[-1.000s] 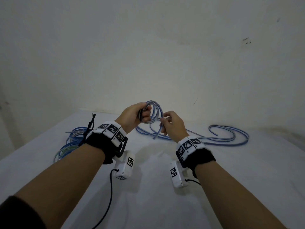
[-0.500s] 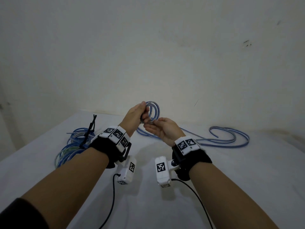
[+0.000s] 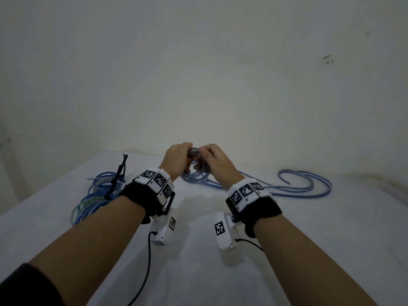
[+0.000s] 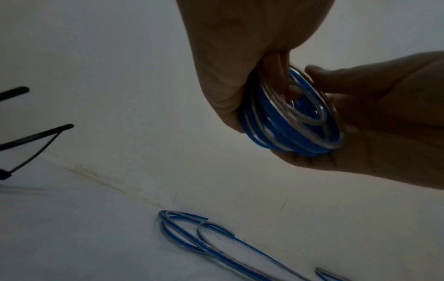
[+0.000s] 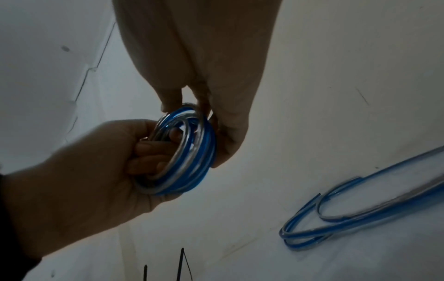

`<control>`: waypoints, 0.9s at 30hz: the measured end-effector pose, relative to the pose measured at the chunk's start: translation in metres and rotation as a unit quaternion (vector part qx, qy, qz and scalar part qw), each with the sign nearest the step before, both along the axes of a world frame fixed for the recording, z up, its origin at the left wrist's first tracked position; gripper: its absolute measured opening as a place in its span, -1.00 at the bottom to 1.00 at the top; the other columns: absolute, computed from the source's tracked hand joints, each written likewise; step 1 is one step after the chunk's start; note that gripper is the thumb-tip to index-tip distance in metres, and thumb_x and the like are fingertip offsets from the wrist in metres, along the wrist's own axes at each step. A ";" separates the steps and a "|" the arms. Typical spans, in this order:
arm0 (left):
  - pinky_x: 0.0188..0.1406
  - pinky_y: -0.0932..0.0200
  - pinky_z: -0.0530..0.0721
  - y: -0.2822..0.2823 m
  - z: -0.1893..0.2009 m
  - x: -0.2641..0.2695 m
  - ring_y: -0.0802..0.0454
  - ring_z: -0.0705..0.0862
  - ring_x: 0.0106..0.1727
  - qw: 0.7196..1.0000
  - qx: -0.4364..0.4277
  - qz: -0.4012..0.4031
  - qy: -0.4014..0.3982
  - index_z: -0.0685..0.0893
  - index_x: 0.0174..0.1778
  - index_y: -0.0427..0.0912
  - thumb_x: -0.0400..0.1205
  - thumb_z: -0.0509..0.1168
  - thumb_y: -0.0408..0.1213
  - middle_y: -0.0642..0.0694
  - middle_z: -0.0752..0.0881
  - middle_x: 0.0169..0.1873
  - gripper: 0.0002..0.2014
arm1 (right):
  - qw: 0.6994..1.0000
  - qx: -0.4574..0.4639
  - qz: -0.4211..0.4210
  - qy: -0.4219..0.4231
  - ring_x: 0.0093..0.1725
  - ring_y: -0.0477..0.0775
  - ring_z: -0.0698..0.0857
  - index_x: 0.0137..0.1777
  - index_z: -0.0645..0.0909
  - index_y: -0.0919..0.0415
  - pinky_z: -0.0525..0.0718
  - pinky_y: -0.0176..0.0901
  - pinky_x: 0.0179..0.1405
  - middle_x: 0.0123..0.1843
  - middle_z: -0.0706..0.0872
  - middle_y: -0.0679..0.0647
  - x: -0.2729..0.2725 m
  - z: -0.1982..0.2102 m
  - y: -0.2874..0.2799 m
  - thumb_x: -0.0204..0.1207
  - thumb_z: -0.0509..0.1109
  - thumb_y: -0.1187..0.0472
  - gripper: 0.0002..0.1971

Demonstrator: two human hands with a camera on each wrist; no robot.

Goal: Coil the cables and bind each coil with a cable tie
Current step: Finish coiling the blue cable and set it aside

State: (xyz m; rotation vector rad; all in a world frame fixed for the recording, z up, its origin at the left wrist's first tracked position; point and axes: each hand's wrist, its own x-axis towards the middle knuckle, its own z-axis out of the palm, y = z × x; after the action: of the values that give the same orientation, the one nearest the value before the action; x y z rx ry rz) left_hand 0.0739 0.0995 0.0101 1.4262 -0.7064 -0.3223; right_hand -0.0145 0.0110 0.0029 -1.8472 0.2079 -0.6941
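Observation:
A blue-and-clear cable is wound into a small coil [image 3: 195,171] held up between both hands above the white table [image 3: 198,272]. My left hand [image 3: 180,156] grips the coil's left side, fingers curled through its middle. My right hand [image 3: 209,159] pinches the coil's right side. In the left wrist view the coil [image 4: 288,121] shows several turns, and the right wrist view shows the same coil [image 5: 190,152] the same way. The rest of the cable [image 3: 304,184] trails loose on the table at the right.
At the left of the table lies a heap of blue and clear coiled cables [image 3: 95,195], with black cable ties [image 3: 119,175] sticking up from it. A pale wall [image 3: 198,74] stands close behind the table. Camera leads hang from both wrists.
My right hand has turned over and come up from under the coil to its right side. The coil has gained a turn and now hangs lower between the hands.

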 end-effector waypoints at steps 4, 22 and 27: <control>-0.56 0.18 0.42 0.001 -0.003 0.006 0.08 0.37 -0.70 0.998 0.024 0.062 -0.018 0.41 -0.43 -0.19 0.66 0.09 -0.24 -0.07 0.44 -0.60 -0.69 | 0.994 0.081 0.065 0.017 -0.35 -0.04 0.60 0.09 0.46 0.31 0.59 -0.33 -0.34 -0.29 0.66 0.12 -0.004 -0.003 0.002 0.70 0.17 0.22 -0.86; -0.12 0.08 0.64 -0.007 0.006 -0.007 0.00 0.64 -0.26 0.993 0.008 -0.046 0.110 0.50 -0.06 -0.24 0.75 0.03 -0.17 -0.15 0.62 -0.25 -0.77 | 0.906 0.336 -0.110 -0.235 -0.45 -0.03 0.46 -0.06 0.45 0.21 0.48 -0.23 -0.33 -0.38 0.44 0.07 0.008 0.015 -0.021 0.72 0.09 0.31 -0.85; -0.32 0.22 0.75 -0.010 0.006 -0.004 0.00 0.62 -0.30 0.995 -0.056 -0.016 0.079 0.55 0.08 -0.33 0.74 0.01 -0.38 -0.16 0.53 -0.36 -0.79 | 0.912 0.343 -0.080 -0.212 -0.46 -0.01 0.49 0.18 0.38 0.22 0.54 -0.17 -0.30 -0.37 0.45 0.06 0.004 0.015 -0.013 0.73 0.08 0.28 -0.89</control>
State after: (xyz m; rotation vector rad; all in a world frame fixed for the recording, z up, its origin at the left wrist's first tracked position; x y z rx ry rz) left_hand 0.0694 0.0896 0.0161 1.2685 -0.6094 -0.4107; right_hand -0.0103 -0.0024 0.0176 -0.9872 0.2772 -0.9697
